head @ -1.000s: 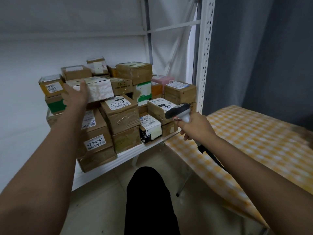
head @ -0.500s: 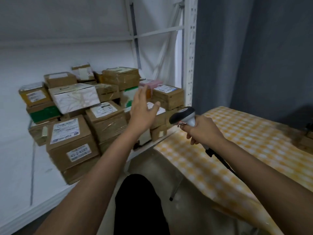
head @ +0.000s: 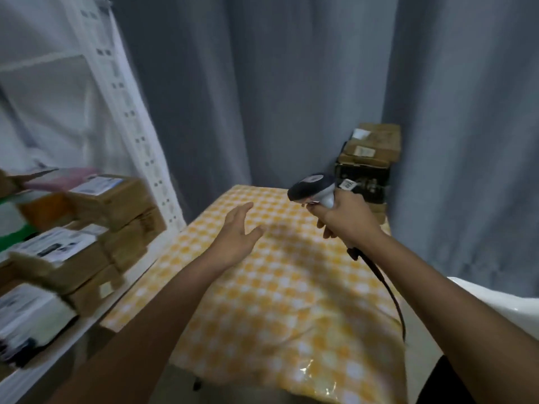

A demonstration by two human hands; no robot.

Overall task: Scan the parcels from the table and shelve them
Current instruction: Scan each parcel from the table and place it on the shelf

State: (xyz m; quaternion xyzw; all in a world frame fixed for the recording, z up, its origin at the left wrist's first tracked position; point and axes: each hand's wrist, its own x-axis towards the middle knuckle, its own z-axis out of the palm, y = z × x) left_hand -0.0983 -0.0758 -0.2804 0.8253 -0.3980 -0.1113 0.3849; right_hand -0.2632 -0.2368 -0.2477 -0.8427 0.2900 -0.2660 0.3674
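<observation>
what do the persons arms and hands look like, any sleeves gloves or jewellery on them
Both forearms are bare as far as the frame shows; no sleeves reach into view. The left hand and the right hand wear no gloves, and no ring, watch or bracelet shows on either wrist or on the visible fingers. Motion blur softens the picture, so fine marks cannot be told.

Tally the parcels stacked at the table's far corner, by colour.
Brown parcels: 2, the top parcel and the bottom parcel, which is mostly hidden.
Black parcel: 1.
Total: 3 discernible. The picture is blurred.
</observation>
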